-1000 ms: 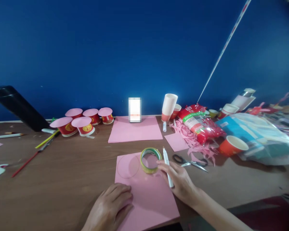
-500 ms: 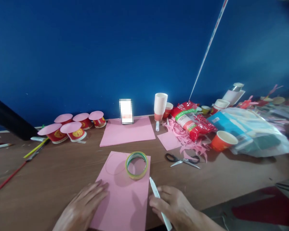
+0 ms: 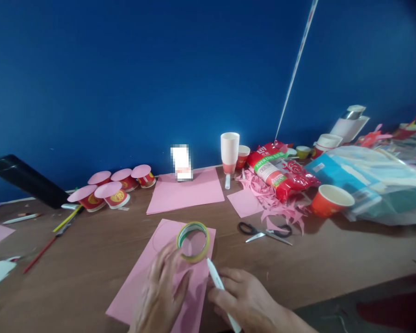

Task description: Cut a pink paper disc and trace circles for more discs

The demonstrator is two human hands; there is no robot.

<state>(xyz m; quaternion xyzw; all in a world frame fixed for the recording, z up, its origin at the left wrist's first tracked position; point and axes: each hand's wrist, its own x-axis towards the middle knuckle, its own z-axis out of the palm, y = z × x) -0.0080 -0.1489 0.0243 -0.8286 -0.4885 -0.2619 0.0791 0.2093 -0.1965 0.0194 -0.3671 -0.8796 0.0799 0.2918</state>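
Note:
A pink paper sheet (image 3: 138,282) lies in front of me, with a faint circle drawn near its top left. On its upper right rests a roll of yellow-green tape (image 3: 204,252), lying flat. My left hand (image 3: 159,296) is over the sheet, fingers spread, with its fingertips close to the roll's lower left; I cannot tell whether they touch it. A white pen (image 3: 215,275) is in my right hand (image 3: 246,296), whose fingers are closed around it at the sheet's right edge. The pen's upper end points toward the roll.
Black-handled scissors (image 3: 263,232) lie open to the right, near pink scraps (image 3: 260,185) and a red paper-cup bag (image 3: 280,171). An orange cup (image 3: 327,206) stands farther right. Several red cups topped with pink discs (image 3: 119,196) stand back left. More pink sheets (image 3: 187,194) lie behind.
My left hand has moved right, from the sheet's left edge toward the tape roll. The sheet now lies more slanted. My right hand, still with the pen, has shifted slightly left.

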